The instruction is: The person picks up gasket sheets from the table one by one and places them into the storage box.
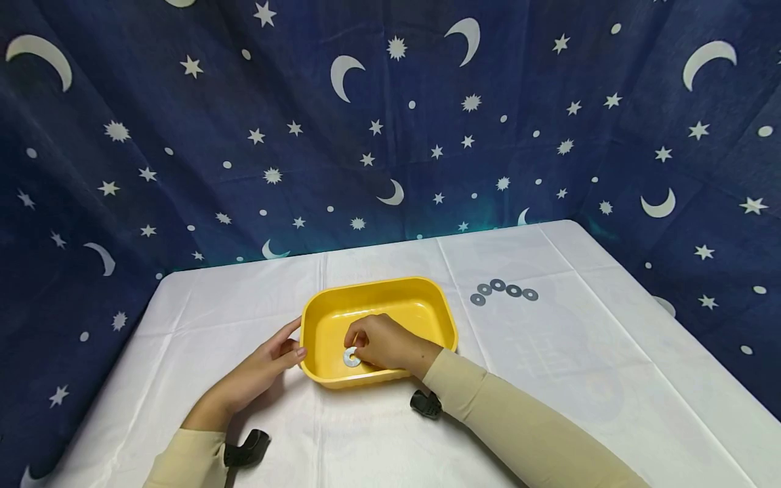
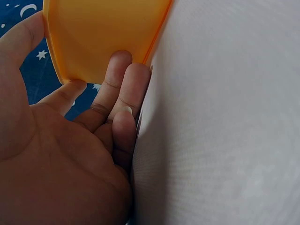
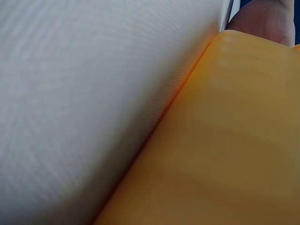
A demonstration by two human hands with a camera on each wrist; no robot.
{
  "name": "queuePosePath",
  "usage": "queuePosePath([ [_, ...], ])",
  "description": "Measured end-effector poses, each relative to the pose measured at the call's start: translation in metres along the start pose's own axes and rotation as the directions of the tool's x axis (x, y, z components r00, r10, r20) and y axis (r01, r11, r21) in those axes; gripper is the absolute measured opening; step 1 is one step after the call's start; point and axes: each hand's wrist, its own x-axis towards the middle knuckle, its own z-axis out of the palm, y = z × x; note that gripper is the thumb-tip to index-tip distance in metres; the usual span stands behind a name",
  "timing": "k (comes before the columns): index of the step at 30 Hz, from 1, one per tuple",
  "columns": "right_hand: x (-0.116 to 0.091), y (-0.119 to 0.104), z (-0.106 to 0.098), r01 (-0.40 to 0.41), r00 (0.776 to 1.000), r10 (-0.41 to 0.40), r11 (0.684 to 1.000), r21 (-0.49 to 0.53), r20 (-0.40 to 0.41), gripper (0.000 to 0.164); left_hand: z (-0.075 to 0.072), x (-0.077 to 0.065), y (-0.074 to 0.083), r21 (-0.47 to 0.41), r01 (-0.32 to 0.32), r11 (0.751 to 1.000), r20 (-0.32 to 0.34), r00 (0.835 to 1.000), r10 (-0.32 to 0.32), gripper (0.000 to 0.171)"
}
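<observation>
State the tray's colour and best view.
The tray is yellow, inside and out; the head view shows it best.

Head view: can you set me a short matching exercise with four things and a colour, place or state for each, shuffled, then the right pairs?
Things
1. Tray
2. Left hand
3. Right hand
4. Five dark washers

Descriptions
A. Inside the tray, fingers at a light washer
B. In a curved row on the white tabletop
C. Yellow, with rounded corners
D. Outside the tray, touching its left end

Right pairs: 1-C, 2-D, 3-A, 4-B
</observation>
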Motion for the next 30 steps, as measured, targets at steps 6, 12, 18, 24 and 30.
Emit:
queuePosePath([
  [6,0.001,-0.001,0.000,-0.012,1.000,0.012,1.000,0.015,0.004,0.015,0.000,0.000,-0.002,-0.008,0.001,1.000,-0.004,1.000,-0.001,0.073],
  [12,-0.001,-0.001,-0.002,0.027,0.998,-0.027,1.000,-0.006,-0.062,0.013,-0.001,0.001,-0.003,-0.017,-0.011,1.000,0.000,1.000,0.011,0.072],
  [18,-0.010,-0.009,-0.010,0.235,0.906,-0.222,0.972,-0.010,-0.361,0.011,0.000,0.001,-0.004,-0.006,0.000,1.000,-0.005,1.000,0.000,0.072],
  [24,-0.029,-0.012,-0.023,0.313,0.859,-0.282,0.950,0.002,-0.427,0.009,0.000,0.002,-0.003,-0.003,-0.001,1.000,-0.009,1.000,0.001,0.072],
  [30,-0.050,-0.006,-0.038,0.305,0.857,-0.279,0.952,-0.011,-0.433,0.010,0.000,0.002,-0.003,0.002,0.002,1.000,-0.008,1.000,-0.002,0.073],
])
